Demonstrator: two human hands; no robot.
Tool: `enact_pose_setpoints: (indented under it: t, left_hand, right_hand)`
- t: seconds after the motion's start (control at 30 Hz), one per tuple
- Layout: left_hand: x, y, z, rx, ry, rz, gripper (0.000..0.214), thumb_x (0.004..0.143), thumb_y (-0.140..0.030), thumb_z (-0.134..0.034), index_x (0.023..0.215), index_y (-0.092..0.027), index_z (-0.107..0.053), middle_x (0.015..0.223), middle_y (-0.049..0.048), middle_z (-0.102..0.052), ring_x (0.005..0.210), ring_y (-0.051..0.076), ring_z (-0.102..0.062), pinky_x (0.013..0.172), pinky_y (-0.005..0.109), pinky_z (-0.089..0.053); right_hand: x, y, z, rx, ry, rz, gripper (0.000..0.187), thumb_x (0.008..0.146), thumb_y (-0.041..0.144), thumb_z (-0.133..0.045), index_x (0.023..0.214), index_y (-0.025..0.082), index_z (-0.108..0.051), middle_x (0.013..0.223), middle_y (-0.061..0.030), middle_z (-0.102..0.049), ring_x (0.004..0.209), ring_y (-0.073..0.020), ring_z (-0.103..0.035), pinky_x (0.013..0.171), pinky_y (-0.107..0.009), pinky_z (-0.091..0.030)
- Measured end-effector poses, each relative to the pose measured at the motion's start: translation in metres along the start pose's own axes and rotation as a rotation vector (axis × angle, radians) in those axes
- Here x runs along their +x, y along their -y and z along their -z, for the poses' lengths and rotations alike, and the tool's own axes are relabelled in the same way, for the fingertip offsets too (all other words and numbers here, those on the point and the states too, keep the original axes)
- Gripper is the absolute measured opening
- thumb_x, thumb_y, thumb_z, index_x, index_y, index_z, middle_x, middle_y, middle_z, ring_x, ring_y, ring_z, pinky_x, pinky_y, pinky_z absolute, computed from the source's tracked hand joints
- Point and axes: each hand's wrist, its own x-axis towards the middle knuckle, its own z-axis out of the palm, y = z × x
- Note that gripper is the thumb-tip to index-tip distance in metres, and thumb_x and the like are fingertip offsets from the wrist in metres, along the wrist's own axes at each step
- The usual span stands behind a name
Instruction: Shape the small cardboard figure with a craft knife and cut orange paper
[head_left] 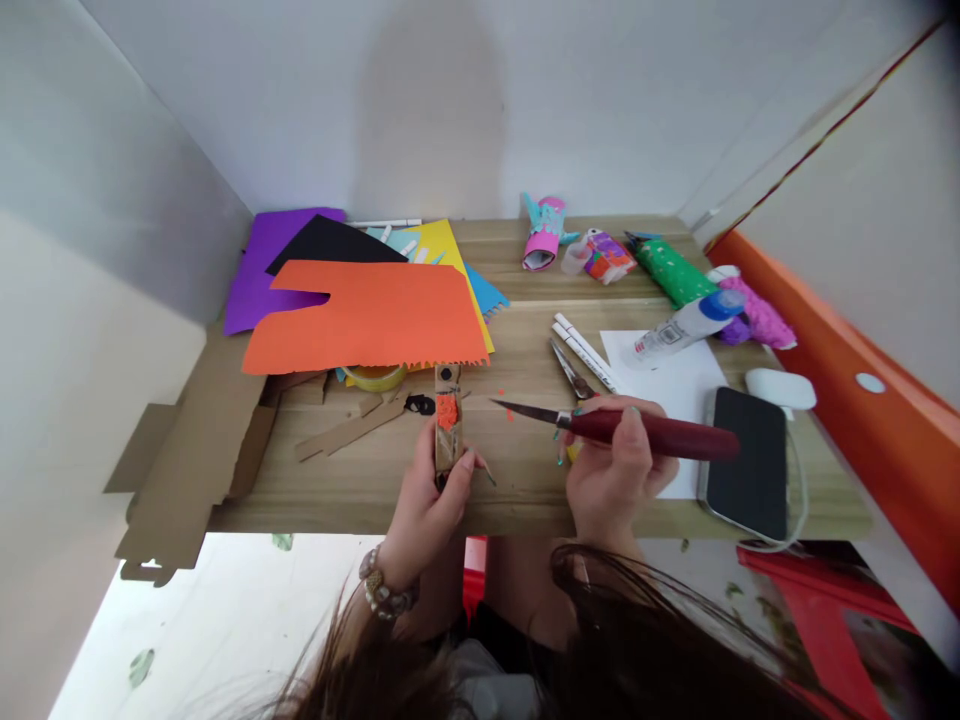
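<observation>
My left hand (435, 490) is closed round the lower end of a narrow brown cardboard piece (448, 445). Orange paper bits (447, 411) cover its middle, and a black dot marks its top. In my right hand (619, 470) is a knife (652, 434) with a dark red handle, its thin pointed blade aimed left, apart from the cardboard piece. Scissors (571, 372) lie partly hidden behind that hand. Small orange scraps (507, 406) rest on the table between my hands. Left of the cardboard piece are a cardboard strip (349, 430) and a small black object (420, 405).
Orange foam or paper (375, 315) lies over coloured sheets and a tape roll (375, 377). Torn cardboard (187, 450) overhangs the left edge. At right are white markers (585, 352), a glue bottle (682, 325), white paper (694, 375), a phone (746, 462) and painted crafts (546, 235).
</observation>
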Motion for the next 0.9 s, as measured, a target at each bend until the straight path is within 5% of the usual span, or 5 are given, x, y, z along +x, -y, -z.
enact_pose_setpoints:
  t: [0.13,0.33,0.63,0.9]
  left_hand:
    - [0.000,-0.002,0.000,-0.062,0.032,-0.002,0.026,0.106,-0.048,-0.059,0.116,-0.024,-0.053,0.088,-0.0018,-0.063,0.045,0.005,-0.036,0.040,0.018,-0.030]
    - [0.000,-0.001,0.000,-0.085,0.048,-0.008,0.027,0.106,-0.049,-0.059,0.113,-0.023,-0.054,0.089,-0.0013,-0.062,0.045,0.004,-0.036,0.038,0.017,-0.028]
    - [0.000,-0.001,-0.001,-0.118,0.050,-0.001,0.032,0.106,-0.051,-0.061,0.115,-0.023,-0.051,0.074,-0.0075,-0.054,0.044,0.005,-0.034,0.039,0.017,-0.028]
    - [-0.002,-0.004,-0.001,-0.137,0.043,0.001,0.035,0.104,-0.052,-0.063,0.118,-0.023,-0.052,0.075,-0.0066,-0.057,0.044,0.006,-0.036,0.039,0.017,-0.029]
  right_hand:
    - [0.000,-0.007,0.005,-0.180,-0.097,0.094,0.023,0.093,0.044,-0.078,0.088,0.024,-0.070,0.074,0.0037,-0.070,0.046,-0.0116,-0.057,0.048,-0.027,-0.048]
    - [0.004,-0.011,0.011,-0.576,-0.043,0.127,0.032,0.093,0.050,-0.079,0.082,0.020,-0.076,0.076,-0.0032,-0.075,0.070,-0.0233,-0.071,0.075,-0.039,-0.056]
    - [0.010,-0.010,0.007,-0.691,0.120,0.142,0.035,0.096,0.051,-0.073,0.084,0.019,-0.078,0.077,-0.0050,-0.080,0.071,-0.0229,-0.072,0.072,-0.035,-0.056]
    - [0.008,-0.015,0.009,-0.722,0.090,0.125,0.036,0.095,0.053,-0.073,0.084,0.019,-0.077,0.076,-0.0055,-0.077,0.069,-0.0230,-0.070,0.071,-0.036,-0.055]
